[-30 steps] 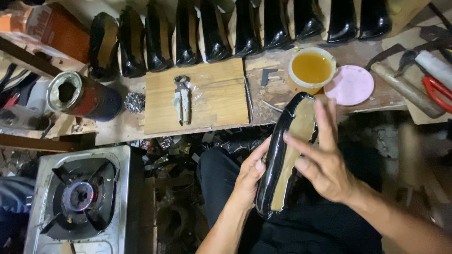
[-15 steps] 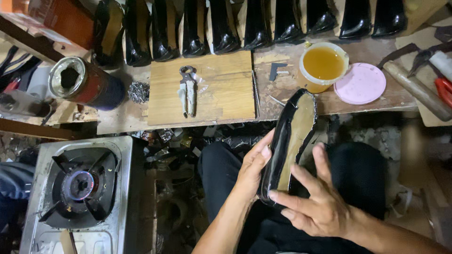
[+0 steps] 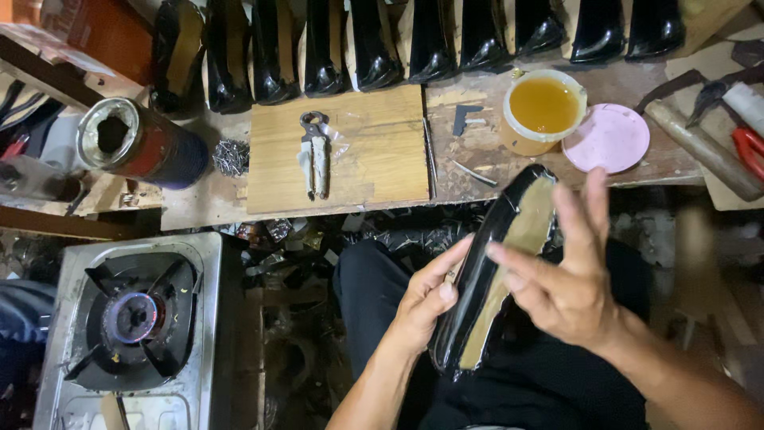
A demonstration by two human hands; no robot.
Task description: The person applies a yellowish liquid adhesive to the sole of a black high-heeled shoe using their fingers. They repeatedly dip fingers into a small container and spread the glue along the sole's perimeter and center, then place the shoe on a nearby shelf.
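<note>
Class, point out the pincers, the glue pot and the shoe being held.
pincers (image 3: 316, 155), head view, on the handles.
glue pot (image 3: 544, 106), head view, on the amber liquid.
shoe (image 3: 521, 231), head view, on the tan insole.

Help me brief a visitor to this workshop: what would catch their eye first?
Both hands, left hand and right hand, work a glossy black shoe upper over the lap. A gas stove burns with a blue flame at lower left. On the bench stand a row of black shoes and a cup of amber glue.
</note>
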